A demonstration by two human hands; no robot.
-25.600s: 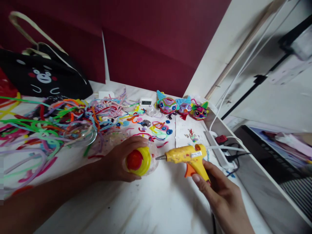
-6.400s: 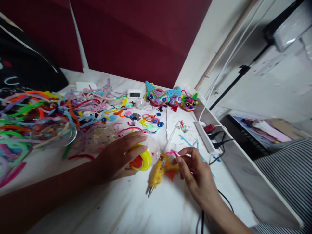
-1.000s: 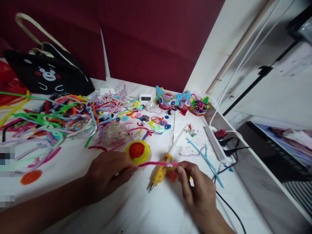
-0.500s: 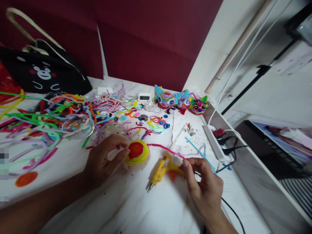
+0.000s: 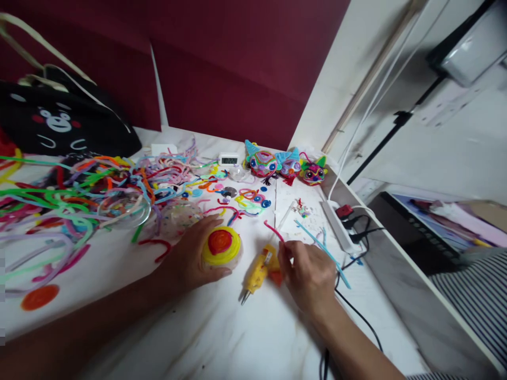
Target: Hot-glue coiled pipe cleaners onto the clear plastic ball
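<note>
Yellow and red coils cap the translucent ball (image 5: 222,248) in the head view, which stands on the table in front of the wearer, its underside hidden and its left edge covered by the left hand (image 5: 192,253); that hand's thumb and fingers curve around it, gripping it. Pinched in the fingertips of the right hand (image 5: 309,272) is a pink pipe cleaner (image 5: 274,230), its lower end lost behind them. The same hand hides part of the handle of the yellow glue gun (image 5: 258,272), which lies with its metal nozzle towards the wearer. The black tote bag (image 5: 59,124) is cut off at the left edge. White, marbled and faintly veined, the table (image 5: 190,338) runs back to a dark red panel (image 5: 237,68); a low ledge borders its right side, beside a white power strip (image 5: 340,227) with plugs in it. Three decorated animal heads (image 5: 263,163) sit in the back corner, near a small digital clock (image 5: 228,159). A clear round dish (image 5: 148,214) lies among tangled pipe cleaners (image 5: 85,182); whether the strands are inside or beneath it, I cannot tell.
</note>
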